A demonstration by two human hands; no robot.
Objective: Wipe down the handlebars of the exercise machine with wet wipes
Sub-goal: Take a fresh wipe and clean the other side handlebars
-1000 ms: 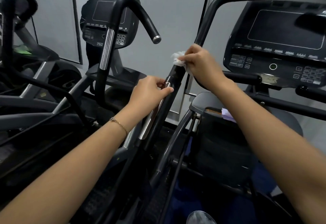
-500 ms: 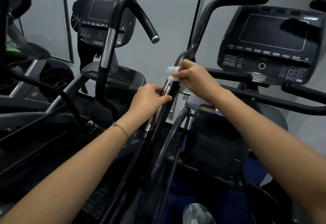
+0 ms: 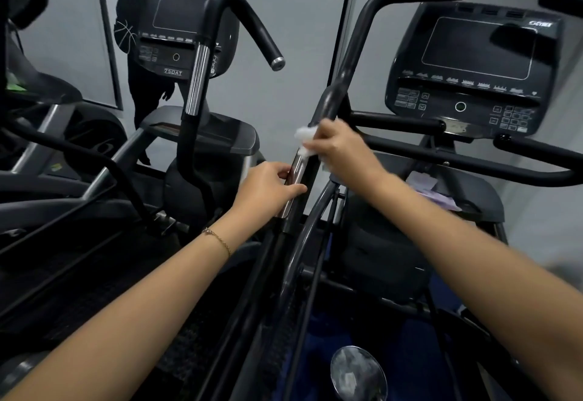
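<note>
Item, right hand (image 3: pixel 340 150): a crumpled white wipe (image 3: pixel 304 134) is being pinched in its curled fingers (image 3: pixel 317 147) and is being pressed against the black handlebar (image 3: pixel 350 63), just above the silver strip (image 3: pixel 296 168) set into the bar (the hand is blurred, so exact fingertip contact cannot be told).

Item, left hand (image 3: pixel 268 191): the same bar is being gripped lower down, with the fingers curled round the silver strip and the thumb laid across its near side. A thin gold bracelet (image 3: pixel 220 239) is being worn at that wrist.

Item, handlebar: it is being shown rising from between the forearms and bending right at its top, beside the dark console (image 3: pixel 473 69).

Item, surroundings: a second handlebar (image 3: pixel 197 85) and a second console (image 3: pixel 179 28) are being shown to the left. A dark figure with a ball (image 3: pixel 134 38) is being displayed on the grey wall behind. A round shiny object (image 3: pixel 358 372) is being shown at the lower edge.
</note>
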